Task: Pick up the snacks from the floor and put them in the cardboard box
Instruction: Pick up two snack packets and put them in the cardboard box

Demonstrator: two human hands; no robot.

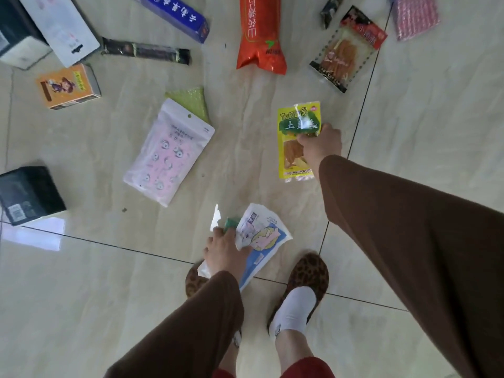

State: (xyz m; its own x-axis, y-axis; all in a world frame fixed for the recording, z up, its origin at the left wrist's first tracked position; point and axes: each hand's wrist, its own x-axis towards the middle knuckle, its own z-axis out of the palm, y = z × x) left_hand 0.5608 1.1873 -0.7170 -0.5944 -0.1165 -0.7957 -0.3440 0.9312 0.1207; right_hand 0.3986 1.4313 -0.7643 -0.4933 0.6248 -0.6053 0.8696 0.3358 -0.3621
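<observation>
My right hand [321,144] grips a yellow snack packet [296,132] with green lettering, held above the tiled floor. My left hand [225,251] holds a white and blue snack bag [261,236] with a cartoon print, just above my feet. Other snacks lie on the floor: a pale pink pouch [169,152], a green packet [191,100] partly under it, an orange-red bag [260,36], a clear packet with a red label [347,50], a long dark stick pack [144,50], a blue box [174,13] and an orange box [68,85]. No cardboard box is in view.
A black box [27,195] stands at the left edge. At the top left lie a white carton [62,28] and a dark box [16,34]. A pink bubble-wrap bag [416,16] and a small dark packet [330,10] lie at the top right. My slippered feet [300,287] stand below.
</observation>
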